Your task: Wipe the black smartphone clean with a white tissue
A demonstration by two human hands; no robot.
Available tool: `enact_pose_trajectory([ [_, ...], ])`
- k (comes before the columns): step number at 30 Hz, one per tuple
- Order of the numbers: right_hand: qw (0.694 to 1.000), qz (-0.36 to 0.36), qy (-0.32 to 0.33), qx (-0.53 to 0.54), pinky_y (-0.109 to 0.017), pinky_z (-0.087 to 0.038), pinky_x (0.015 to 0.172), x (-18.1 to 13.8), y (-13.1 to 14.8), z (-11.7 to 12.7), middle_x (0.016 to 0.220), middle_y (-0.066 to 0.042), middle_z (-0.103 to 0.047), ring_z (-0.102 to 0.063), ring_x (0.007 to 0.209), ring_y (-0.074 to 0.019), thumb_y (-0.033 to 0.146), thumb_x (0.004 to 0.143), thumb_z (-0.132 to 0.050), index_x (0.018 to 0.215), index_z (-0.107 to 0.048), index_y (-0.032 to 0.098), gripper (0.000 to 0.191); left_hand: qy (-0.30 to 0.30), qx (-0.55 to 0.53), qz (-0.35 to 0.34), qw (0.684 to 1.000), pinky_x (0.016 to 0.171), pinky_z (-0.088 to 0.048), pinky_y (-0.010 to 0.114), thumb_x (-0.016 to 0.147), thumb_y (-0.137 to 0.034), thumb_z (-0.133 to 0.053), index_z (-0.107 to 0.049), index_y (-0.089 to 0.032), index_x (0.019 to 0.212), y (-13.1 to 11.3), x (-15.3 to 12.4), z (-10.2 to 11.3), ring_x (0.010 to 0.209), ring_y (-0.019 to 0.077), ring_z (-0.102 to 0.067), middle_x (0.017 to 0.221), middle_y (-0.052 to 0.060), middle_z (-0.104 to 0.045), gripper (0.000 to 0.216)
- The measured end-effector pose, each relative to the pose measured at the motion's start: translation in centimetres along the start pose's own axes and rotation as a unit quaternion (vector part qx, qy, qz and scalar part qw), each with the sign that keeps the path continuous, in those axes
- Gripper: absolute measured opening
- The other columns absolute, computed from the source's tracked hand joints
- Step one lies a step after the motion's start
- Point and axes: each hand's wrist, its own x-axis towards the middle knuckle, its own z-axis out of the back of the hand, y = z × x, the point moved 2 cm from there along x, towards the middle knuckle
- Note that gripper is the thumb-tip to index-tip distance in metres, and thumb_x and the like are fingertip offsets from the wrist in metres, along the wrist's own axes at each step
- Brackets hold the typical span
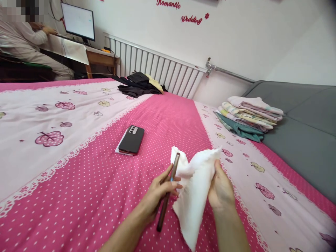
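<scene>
Pink polka-dot bedspread with pale lace-edged side panels [86, 182] spread flat across whole field, open fabric on left and far side of hands. Dark smartphone stacked on a lighter one [130, 140] lying left of centre, well apart from hands. Heap of dark clothes [138, 85] at far edge against white ribbed radiator [162, 68]. Stack of folded pastel towels [248, 117] at right, beside grey sofa [301, 133]. Seated person in light clothing [25, 42] at far left by desk with monitor [78, 21].

Near centre: left hand [160, 192] closed around slim brown stick, smooth, rigid [168, 190], tilted, upper tip touching white cloth. Right hand [220, 190] pinching soft white cloth with scalloped edge [195, 189], held up off bed, hanging in loose folds between both hands. Forearms entering from near edge.
</scene>
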Motion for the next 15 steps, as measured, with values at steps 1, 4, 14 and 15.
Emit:
enact_pose_trajectory([
  [1,1.0,0.0,-0.002,-0.003,-0.043,-0.051,0.092,-0.1,0.1,-0.1,0.11,-0.008,-0.069,-0.06,0.111,-0.0274,0.057,0.081,-0.053,0.107,-0.066,0.02,0.047,0.0,-0.057,0.031,0.998,0.088,-0.047,0.04,0.067,-0.048,-0.066,-0.063,-0.009,0.111,0.1,0.0,0.1,0.101,0.03,-0.061,0.111,0.017,-0.064,0.059],
  [4,1.0,-0.024,0.002,0.014,-0.042,-0.049,0.096,-0.9,0.6,-0.5,0.112,-0.007,-0.069,-0.058,0.114,-0.0262,0.055,0.081,-0.055,0.106,-0.067,0.02,0.045,-0.01,-0.194,0.095,0.976,0.099,-0.043,0.037,0.079,-0.051,-0.049,-0.065,0.0,0.099,-0.3,0.0,0.2,0.102,0.0288,-0.062,0.107,0.022,-0.066,0.057],
  [14,0.994,-0.02,0.096,-0.053,-0.043,-0.049,0.096,-4.6,0.4,-1.9,0.108,-0.01,-0.069,-0.059,0.112,-0.0281,0.063,0.082,-0.049,0.12,-0.062,0.019,0.06,-0.135,-0.317,0.152,0.926,0.076,-0.054,0.03,0.087,-0.046,-0.047,-0.064,0.003,0.092,0.5,0.0,-0.7,0.072,0.0228,-0.068,0.079,0.02,-0.069,0.052],
  [15,0.988,-0.006,0.123,-0.09,-0.043,-0.048,0.097,-4.9,-0.2,-2.0,0.11,-0.01,-0.069,-0.058,0.114,-0.0277,0.064,0.083,-0.047,0.121,-0.061,0.019,0.06,-0.119,-0.329,0.15,0.925,0.07,-0.054,0.029,0.087,-0.046,-0.048,-0.065,0.001,0.09,1.0,0.1,-0.8,0.064,0.0203,-0.066,0.074,0.016,-0.069,0.05],
])
